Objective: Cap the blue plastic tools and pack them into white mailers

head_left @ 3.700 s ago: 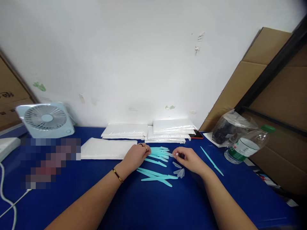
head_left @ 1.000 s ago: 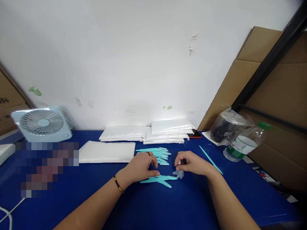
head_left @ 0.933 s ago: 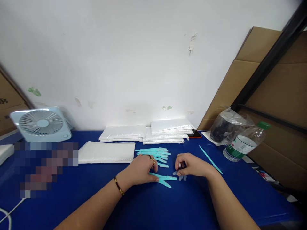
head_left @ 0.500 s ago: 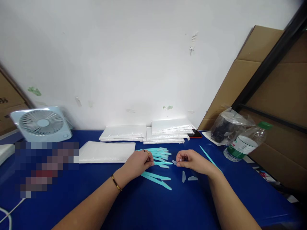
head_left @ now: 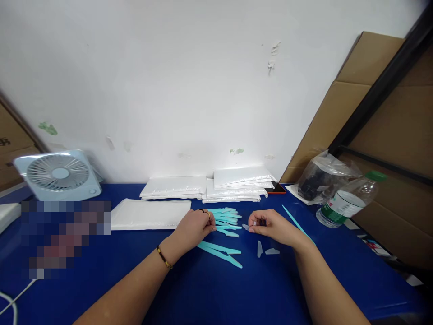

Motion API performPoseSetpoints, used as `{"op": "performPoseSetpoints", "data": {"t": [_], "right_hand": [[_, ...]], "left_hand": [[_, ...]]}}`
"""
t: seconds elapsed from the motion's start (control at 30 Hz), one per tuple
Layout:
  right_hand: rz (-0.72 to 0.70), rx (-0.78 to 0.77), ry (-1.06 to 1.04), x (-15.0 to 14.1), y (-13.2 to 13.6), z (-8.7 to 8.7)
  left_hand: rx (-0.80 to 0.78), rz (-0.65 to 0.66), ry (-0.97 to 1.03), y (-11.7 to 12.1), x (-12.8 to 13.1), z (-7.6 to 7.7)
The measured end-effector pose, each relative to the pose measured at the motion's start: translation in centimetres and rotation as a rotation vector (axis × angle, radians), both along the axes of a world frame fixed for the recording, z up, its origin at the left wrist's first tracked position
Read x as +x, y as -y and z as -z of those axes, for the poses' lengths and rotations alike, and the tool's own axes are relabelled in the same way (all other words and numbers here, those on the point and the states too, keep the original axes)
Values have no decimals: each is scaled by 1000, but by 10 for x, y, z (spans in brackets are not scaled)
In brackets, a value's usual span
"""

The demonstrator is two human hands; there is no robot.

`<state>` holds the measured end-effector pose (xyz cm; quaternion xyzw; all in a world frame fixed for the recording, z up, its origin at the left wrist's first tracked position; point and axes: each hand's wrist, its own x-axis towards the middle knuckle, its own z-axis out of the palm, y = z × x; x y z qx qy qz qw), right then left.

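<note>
My left hand [head_left: 193, 226] is closed, thumb and fingers pinching the handle of a turquoise eyebrow razor [head_left: 232, 227] whose blade end points right. Several more turquoise razors [head_left: 230, 210] lie fanned out behind it, partly covered by the hand. Two others [head_left: 223, 256] lie nearer to me, below the left hand. In my right hand [head_left: 270, 228], a small translucent blade cap [head_left: 245, 226] is pinched between thumb and fingers, a short way from the razor's tip. Two loose caps, one upright-lying [head_left: 259, 249] and one sideways [head_left: 272, 251], rest below that hand.
White wrapped packs [head_left: 237, 192] are stacked along the wall, and another pack [head_left: 152, 214] lies left of the razors. A thin turquoise stick [head_left: 294, 219] lies beyond my right wrist. A bottle [head_left: 348, 203] and a bagged dark object [head_left: 314, 180] stand right; a fan [head_left: 61, 174] stands left.
My left hand has drawn slightly left with the razor, so the gap to the cap is a little wider. The right hand has barely moved.
</note>
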<state>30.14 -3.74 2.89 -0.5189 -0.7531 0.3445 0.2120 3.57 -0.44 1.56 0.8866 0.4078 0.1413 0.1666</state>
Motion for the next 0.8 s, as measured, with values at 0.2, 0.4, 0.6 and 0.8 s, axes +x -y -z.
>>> {"op": "performPoseSetpoints", "data": {"t": [0.2,0.4,0.6,0.8], "right_hand": [[-18,3,16,-9,0,1],[14,117,57,-21,-4,4],[-174,34,121,8,0,-2],[-210,-59,214,12,-3,13]], "left_hand": [[5,7,-19,0,1,2],[112,-36,-18,0,10,3],[-12,78,11,1,3,0],[-51,174,-83,1,-2,3]]}}
